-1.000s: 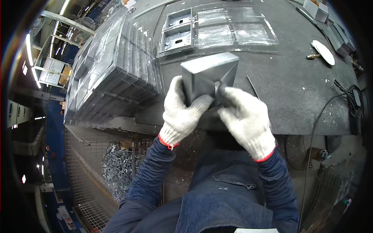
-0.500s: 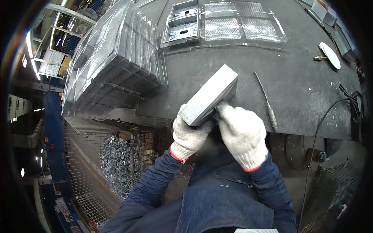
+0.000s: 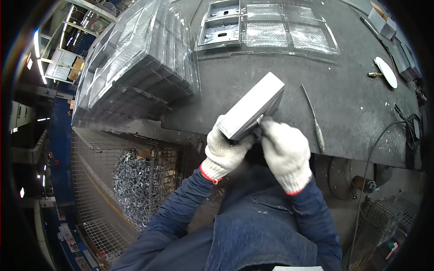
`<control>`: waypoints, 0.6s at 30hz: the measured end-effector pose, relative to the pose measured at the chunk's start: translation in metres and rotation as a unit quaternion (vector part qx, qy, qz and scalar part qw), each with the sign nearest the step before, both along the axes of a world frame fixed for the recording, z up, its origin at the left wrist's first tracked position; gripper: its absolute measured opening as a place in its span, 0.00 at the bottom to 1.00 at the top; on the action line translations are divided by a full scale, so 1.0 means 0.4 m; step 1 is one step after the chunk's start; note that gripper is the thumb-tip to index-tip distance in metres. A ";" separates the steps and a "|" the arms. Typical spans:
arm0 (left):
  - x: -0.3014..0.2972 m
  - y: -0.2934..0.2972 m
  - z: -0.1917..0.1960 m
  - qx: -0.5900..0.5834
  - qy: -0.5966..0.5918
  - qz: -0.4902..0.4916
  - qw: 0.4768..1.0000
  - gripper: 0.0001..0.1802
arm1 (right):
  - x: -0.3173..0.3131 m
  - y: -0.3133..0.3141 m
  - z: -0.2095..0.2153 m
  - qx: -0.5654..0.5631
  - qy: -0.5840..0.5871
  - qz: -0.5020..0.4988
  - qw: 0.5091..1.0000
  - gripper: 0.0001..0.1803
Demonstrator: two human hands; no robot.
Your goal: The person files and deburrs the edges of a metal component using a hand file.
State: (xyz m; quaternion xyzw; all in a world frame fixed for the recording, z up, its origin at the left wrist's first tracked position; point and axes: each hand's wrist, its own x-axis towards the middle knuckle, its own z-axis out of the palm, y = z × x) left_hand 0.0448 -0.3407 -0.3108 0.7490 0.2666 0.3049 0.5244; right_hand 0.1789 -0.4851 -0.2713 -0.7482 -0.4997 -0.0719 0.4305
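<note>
A light grey rectangular box-shaped part is tilted over the workbench's near edge, its plain flat face and one long side showing. My left hand, in a white knit glove with a red cuff edge, grips its lower end. Fingers curled, my gloved right hand is closed against the part's right side; whatever those fingers may pinch is hidden or too small to name. A thin pointed tool with a grey handle lies on the bench to the right of my right hand.
Stacked clear plastic trays stand at the left. Another clear tray lies at the back, with two grey parts in it. A wire cage with grey metal pieces is below left. At right are a white disc and cable.
The view has shifted slightly. The grey part sits a little farther right in the picture, still in my left hand. My right hand keeps its curled shape at the part's side, moved only slightly.
</note>
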 end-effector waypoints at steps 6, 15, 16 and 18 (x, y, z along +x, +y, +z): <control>0.009 -0.006 0.009 0.006 0.003 -0.008 1.000 0.25 | 0.008 0.004 -0.003 0.008 0.002 0.000 1.000 0.17; 0.010 -0.011 0.032 -0.043 -0.023 -0.024 0.999 0.31 | -0.026 -0.123 -0.060 0.053 0.073 -0.012 0.996 0.18; 0.005 -0.009 0.032 -0.020 -0.012 -0.023 0.999 0.31 | -0.036 -0.145 -0.059 0.064 0.161 -0.022 0.985 0.19; -0.003 -0.003 0.031 0.003 0.002 -0.023 1.000 0.32 | -0.032 -0.158 -0.049 0.088 0.272 -0.036 0.958 0.19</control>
